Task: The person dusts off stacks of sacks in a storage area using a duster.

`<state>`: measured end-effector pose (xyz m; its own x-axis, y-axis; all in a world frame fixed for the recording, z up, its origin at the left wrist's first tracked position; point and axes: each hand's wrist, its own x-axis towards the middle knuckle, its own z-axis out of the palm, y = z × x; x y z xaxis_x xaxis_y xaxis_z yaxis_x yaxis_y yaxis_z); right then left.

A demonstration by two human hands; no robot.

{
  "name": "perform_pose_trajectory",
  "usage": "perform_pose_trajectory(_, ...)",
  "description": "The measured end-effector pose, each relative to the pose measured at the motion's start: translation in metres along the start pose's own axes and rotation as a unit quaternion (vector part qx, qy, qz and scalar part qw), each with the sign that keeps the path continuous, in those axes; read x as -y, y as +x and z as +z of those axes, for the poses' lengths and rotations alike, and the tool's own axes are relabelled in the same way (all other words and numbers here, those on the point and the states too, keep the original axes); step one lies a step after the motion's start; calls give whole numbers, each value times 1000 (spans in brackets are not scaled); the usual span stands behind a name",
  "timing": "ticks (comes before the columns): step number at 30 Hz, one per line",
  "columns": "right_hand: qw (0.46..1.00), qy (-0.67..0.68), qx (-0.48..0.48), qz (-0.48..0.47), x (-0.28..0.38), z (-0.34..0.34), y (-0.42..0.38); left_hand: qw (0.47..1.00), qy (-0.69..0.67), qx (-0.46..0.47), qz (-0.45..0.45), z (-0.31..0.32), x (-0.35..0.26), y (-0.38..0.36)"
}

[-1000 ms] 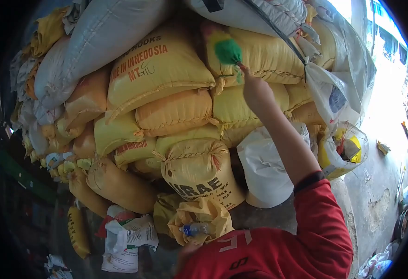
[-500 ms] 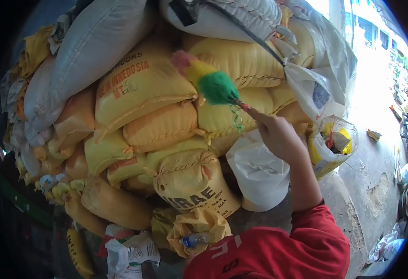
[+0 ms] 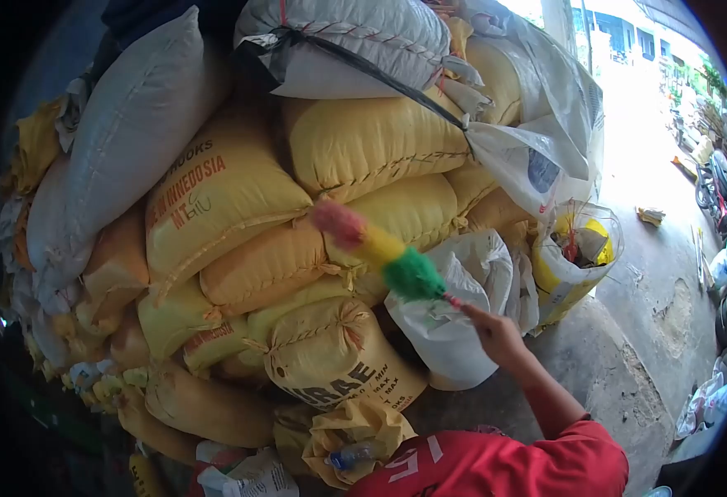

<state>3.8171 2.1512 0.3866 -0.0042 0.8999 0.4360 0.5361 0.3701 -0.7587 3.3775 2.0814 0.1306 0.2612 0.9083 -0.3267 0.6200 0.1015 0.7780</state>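
Note:
My right hand [image 3: 493, 330] is closed around the handle of a feather duster [image 3: 384, 258] with pink, yellow and green bands. The fluffy head points up and left, its pink tip overlapping the yellow woven sacks in this view. Behind the green part and the handle stands a white sack [image 3: 450, 356] with a loose top. Left of it leans a full tan sack [image 3: 330, 352] with black print and a stitched top. My left hand is out of sight.
Stacked yellow sacks [image 3: 239, 186] fill the middle and left, with large white sacks [image 3: 136, 132] on top. A yellow-and-white bag of litter [image 3: 575, 273] stands to the right. An opened brown sack [image 3: 355, 427] lies low, a plastic bottle [image 3: 349, 455] in it. Concrete floor [image 3: 628, 331] extends at right.
My right hand has lowered the duster from over the upper yellow sacks to in front of the lower sacks and the white sack. The whole view has shifted slightly.

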Motion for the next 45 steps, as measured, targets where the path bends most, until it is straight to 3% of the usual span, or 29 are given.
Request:
perform_pose_trajectory(3, 989, 16, -140, 38, -28, -14, 9, 1000, -1, 10, 6, 6, 6, 5)
perform_pose_trajectory(4, 984, 18, -160, 79, -33, -20, 20, 1000, -4, 13, 9, 10, 8, 7)
perform_pose_trajectory(5, 966, 46, -156, 199, -26, -32, 28, 1000, -8, 15, 11, 17, 10, 8)
perform_pose_trajectory(7, 959, 44, -225, 169, -53, -28, 50, 1000, -17, 17, 12, 28, 16, 8)
perform_pose_trajectory(13, 981, 104, -90, 136, -27, 12, 38, 999, -28, 15, 14, 41, 36, 10)
perform_pose_trajectory(15, 992, 59, 106, 42, -17, 1, 21, 999, -32, 13, 16, 46, 43, 13)
perform_pose_trajectory(16, 992, 59, 106, 41, -24, 5, 13, 999, -34, 11, 17, 48, 47, 14)
perform_pose_trajectory(18, 994, 106, -16, -7, -50, 15, 0, 999, -40, 7, 16, 52, 56, 14)
perform_pose_trajectory(21, 936, 207, -128, 253, -79, 8, 11, 999, -43, 0, 12, 54, 72, 10)
perform_pose_trajectory(25, 937, 157, -79, 301, -77, 6, 10, 999, -47, 7, 13, 64, 91, 8)
perform_pose_trajectory(26, 983, 105, 3, 151, -82, 17, 0, 999, -46, 8, 13, 63, 97, 7)
perform_pose_trajectory(27, 995, 50, 85, -3, -84, 28, -10, 999, -45, 10, 12, 63, 102, 5)
perform_pose_trajectory(31, 995, 28, 95, 15, -75, 56, -24, 999, -45, 9, 3, 60, 121, -10)
perform_pose_trajectory(33, 993, 86, -24, 77, -66, 56, -12, 999, -48, 6, -2, 61, 128, -16)
perform_pose_trajectory(34, 993, 88, -22, 78, -73, 55, -5, 999, -50, 5, -4, 62, 127, -19)
perform_pose_trajectory(36, 966, 103, -63, 229, -104, 52, 10, 998, -54, 1, -9, 63, 126, -26)
perform_pose_trajectory(37, 960, 118, -102, 233, -126, 51, 14, 998, -56, -2, -11, 64, 126, -28)
perform_pose_trajectory(39, 907, 164, -157, 354, -131, 35, 21, 998, -58, -5, -16, 63, 128, -33)
perform_pose_trajectory(41, 895, 150, -221, 359, -166, 35, 14, 998, -60, -9, -19, 63, 135, -38)
perform_pose_trajectory(42, 894, 151, -220, 360, -161, 36, 13, 998, -61, -11, -20, 63, 139, -40)
perform_pose_trajectory(44, 938, 15, -239, 252, -144, 37, 7, 998, -63, -11, -20, 63, 146, -39)
perform_pose_trajectory(45, 938, 37, -207, 275, -122, 43, 5, 998, -65, -11, -18, 63, 144, -37)
